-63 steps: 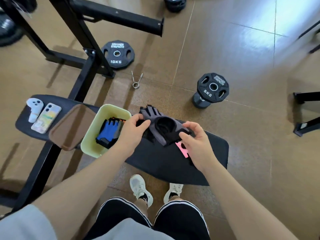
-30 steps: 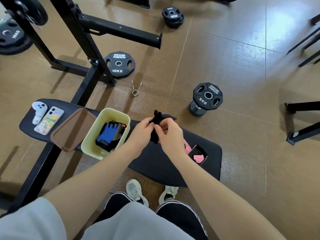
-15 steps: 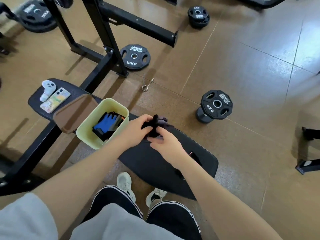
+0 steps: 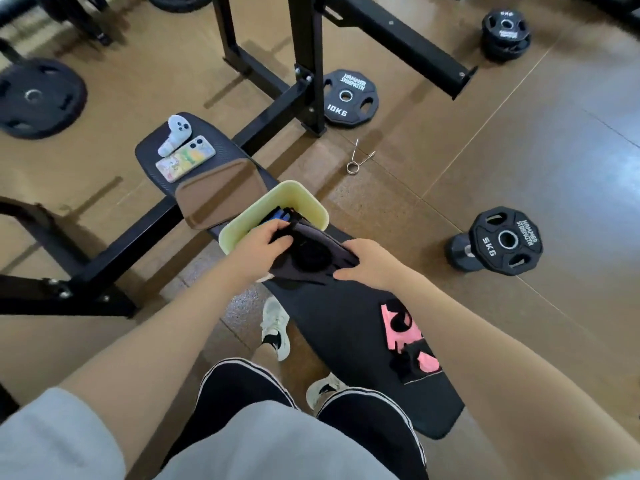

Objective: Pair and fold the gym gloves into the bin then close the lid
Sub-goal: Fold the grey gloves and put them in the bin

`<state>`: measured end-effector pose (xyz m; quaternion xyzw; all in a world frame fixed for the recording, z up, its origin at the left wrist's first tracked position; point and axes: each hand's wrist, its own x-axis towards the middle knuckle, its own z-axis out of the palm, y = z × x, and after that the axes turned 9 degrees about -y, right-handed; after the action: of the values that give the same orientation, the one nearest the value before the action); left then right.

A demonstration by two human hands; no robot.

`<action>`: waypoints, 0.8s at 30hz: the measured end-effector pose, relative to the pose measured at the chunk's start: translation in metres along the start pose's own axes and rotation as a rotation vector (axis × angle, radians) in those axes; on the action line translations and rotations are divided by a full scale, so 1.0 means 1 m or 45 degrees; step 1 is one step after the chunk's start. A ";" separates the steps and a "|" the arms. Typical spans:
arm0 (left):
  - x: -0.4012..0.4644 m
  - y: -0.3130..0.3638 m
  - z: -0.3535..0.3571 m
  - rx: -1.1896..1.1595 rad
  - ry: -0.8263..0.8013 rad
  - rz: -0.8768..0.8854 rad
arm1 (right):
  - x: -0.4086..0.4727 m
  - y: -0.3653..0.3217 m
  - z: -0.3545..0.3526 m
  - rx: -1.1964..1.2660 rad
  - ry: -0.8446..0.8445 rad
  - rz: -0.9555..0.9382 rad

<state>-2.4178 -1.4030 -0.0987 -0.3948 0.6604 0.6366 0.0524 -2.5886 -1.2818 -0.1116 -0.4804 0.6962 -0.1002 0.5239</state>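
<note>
Nearest the camera, the person's grey shirt and black striped shorts fill the bottom of the view, with two white sneakers [image 4: 275, 327] on the floor beside the black padded tabletop [image 4: 332, 327]. On the near end of that tabletop lie the pink-and-black gloves [image 4: 405, 337], apart from both hands. Further along, the right hand [image 4: 367, 259] and the left hand [image 4: 263, 242] are each clamped on an edge of the folded grey-and-black gloves [image 4: 311, 256], holding the bundle at the near rim of the pale yellow bin [image 4: 308, 202], partly over its opening. Inside the bin, a blue glove [image 4: 277, 216] shows just past the left hand. The brown lid [image 4: 218, 194] lies off the bin, leaning against its far side. Beyond the lid rest a phone [image 4: 185, 158] and a white controller [image 4: 175, 134], touching each other. On the floor farther off sit a spring collar [image 4: 356, 157], a 10KG plate [image 4: 349, 97] and a 5KG plate stack [image 4: 498, 242].
</note>
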 end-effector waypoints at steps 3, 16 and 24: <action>0.016 -0.040 -0.033 -0.369 0.105 -0.191 | 0.036 -0.014 0.001 0.297 -0.016 0.119; 0.138 -0.163 -0.049 -0.744 0.256 -0.776 | 0.242 0.004 0.025 0.179 0.294 0.459; 0.167 -0.163 -0.047 -0.379 0.350 -0.927 | 0.238 0.009 0.036 0.366 0.284 0.361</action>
<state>-2.4156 -1.5008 -0.3162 -0.6872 0.3792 0.6064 0.1276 -2.5615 -1.4485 -0.2832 -0.2842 0.7889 -0.1762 0.5155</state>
